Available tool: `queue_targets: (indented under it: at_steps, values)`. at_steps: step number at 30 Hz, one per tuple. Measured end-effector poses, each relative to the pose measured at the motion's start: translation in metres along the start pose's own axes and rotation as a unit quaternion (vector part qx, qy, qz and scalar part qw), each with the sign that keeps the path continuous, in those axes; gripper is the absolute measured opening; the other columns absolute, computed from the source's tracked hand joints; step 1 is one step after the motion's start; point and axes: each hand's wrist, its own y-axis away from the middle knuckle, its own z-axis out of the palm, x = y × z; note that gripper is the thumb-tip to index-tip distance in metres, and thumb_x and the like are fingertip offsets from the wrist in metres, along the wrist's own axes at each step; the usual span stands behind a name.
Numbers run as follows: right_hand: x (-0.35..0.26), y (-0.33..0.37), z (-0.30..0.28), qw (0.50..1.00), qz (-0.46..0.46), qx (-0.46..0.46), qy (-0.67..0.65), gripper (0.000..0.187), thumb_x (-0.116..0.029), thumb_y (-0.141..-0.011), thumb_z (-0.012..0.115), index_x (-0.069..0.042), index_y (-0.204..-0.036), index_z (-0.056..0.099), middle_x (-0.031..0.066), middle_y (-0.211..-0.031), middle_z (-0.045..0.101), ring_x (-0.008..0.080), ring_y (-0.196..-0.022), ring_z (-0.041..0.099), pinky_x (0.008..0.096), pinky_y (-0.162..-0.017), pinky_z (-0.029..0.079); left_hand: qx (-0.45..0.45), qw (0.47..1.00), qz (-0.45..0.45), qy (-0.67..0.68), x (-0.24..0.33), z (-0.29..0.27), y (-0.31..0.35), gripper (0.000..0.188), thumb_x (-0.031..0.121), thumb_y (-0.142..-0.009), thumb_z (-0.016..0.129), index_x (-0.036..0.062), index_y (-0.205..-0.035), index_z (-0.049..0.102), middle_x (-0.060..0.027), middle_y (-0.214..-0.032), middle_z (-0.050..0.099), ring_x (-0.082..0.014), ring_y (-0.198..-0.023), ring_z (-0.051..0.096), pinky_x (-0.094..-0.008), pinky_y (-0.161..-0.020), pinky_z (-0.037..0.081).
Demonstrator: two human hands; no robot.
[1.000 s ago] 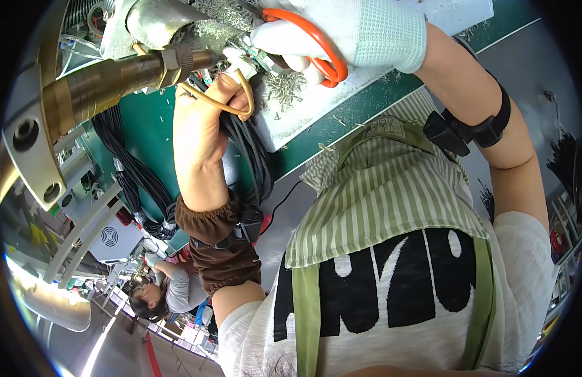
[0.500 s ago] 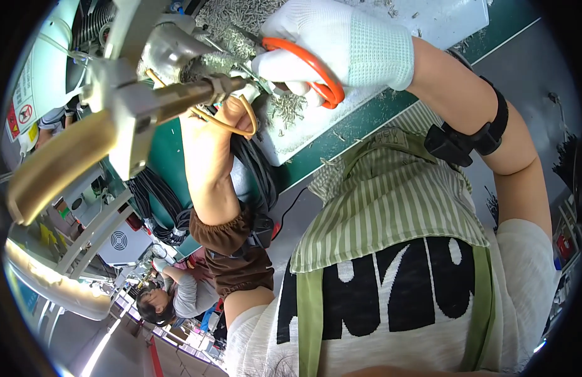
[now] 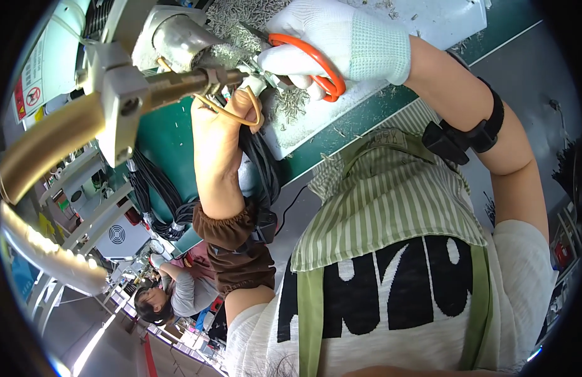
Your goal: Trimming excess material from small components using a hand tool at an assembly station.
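- Presently, head view: the right hand (image 3: 317, 28), in a white glove with a pale green cuff, is closed around the orange handles of the scissors (image 3: 320, 56).
- The scissors sit above the white board (image 3: 441, 20), their working end toward the left fingertips; the blades are partly hidden, so whether they are apart cannot be told.
- The left hand (image 3: 217, 135) has its fingers drawn in, tips near the scissors — what they pinch, if anything, is too small to tell.
- A tan loop (image 3: 258, 104) curves across the left fingers; whether it is gripped cannot be told.
- A brass rod (image 3: 172, 88) crosses in from the left, its narrow end near the left fingers.
- Metallic clippings (image 3: 290, 107) lie loose on the board beside the scissors, with a larger heap farther off near a metal funnel (image 3: 185, 36).
- Below the board, more bits lie on the green table (image 3: 168, 139).
- Black cables (image 3: 159, 196) lie coiled left of the left forearm — a co-worker (image 3: 189, 294) is seen beyond, at lower left.
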Motion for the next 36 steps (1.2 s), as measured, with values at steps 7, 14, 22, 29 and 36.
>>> queue_targets:
  at_steps: [7, 14, 22, 29, 36]
  values:
    - [-0.006, 0.049, -0.004, 0.946, -0.057, 0.044, 0.317, 0.022, -0.022, -0.087, 0.056, -0.002, -0.077, 0.058, 0.0039, -0.052, 0.052, 0.0111, -0.041, 0.053, 0.0234, -0.040, 0.041, 0.097, 0.995, -0.032, 0.016, -0.012, -0.003, 0.039, 0.011, 0.007, -0.087, 0.059, -0.0021, -0.090, 0.055, -0.0055, -0.068, 0.057, -0.0106, -0.048, 0.046, -0.0228, -0.043, 0.036]
    - [-0.006, 0.074, 0.024, 0.929, -0.053, 0.107, 0.350, 0.019, -0.020, -0.085, 0.059, -0.001, -0.085, 0.056, 0.0034, -0.058, 0.054, 0.0098, -0.050, 0.056, 0.0237, -0.048, 0.043, -0.044, 0.993, -0.087, 0.062, 0.000, 0.044, 0.073, 0.020, 0.005, -0.087, 0.059, -0.0037, -0.105, 0.055, -0.0111, -0.079, 0.065, -0.0061, -0.050, 0.044, -0.0200, -0.044, 0.034]
    - [-0.003, 0.083, 0.041, 0.921, -0.040, 0.171, 0.349, 0.028, -0.024, -0.083, 0.064, 0.002, -0.091, 0.056, 0.0053, -0.066, 0.058, 0.0114, -0.062, 0.060, 0.0240, -0.056, 0.045, 0.011, 0.991, -0.107, 0.074, 0.003, 0.047, 0.089, 0.026, -0.001, -0.082, 0.062, -0.0050, -0.108, 0.058, -0.0084, -0.076, 0.066, -0.0047, -0.056, 0.049, -0.0190, -0.048, 0.037]
    - [-0.017, 0.094, 0.035, 0.974, 0.032, 0.190, 0.119, 0.031, -0.023, -0.083, 0.065, 0.004, -0.095, 0.059, 0.0025, -0.068, 0.058, 0.0068, -0.062, 0.055, 0.0213, -0.057, 0.044, 0.065, 0.995, -0.039, -0.065, 0.019, 0.060, 0.087, 0.017, -0.002, -0.080, 0.061, -0.0061, -0.097, 0.063, -0.0044, -0.073, 0.064, -0.0073, -0.063, 0.056, -0.0201, -0.058, 0.044]
    - [-0.005, 0.088, 0.037, 0.968, -0.017, 0.116, 0.223, 0.022, -0.018, -0.083, 0.063, 0.001, -0.094, 0.060, 0.0009, -0.062, 0.055, 0.0053, -0.053, 0.049, 0.0224, -0.052, 0.042, 0.052, 0.995, -0.051, -0.074, 0.018, 0.058, 0.086, 0.018, -0.002, -0.079, 0.062, -0.0060, -0.096, 0.063, -0.0041, -0.074, 0.064, -0.0086, -0.067, 0.058, -0.0216, -0.061, 0.046]
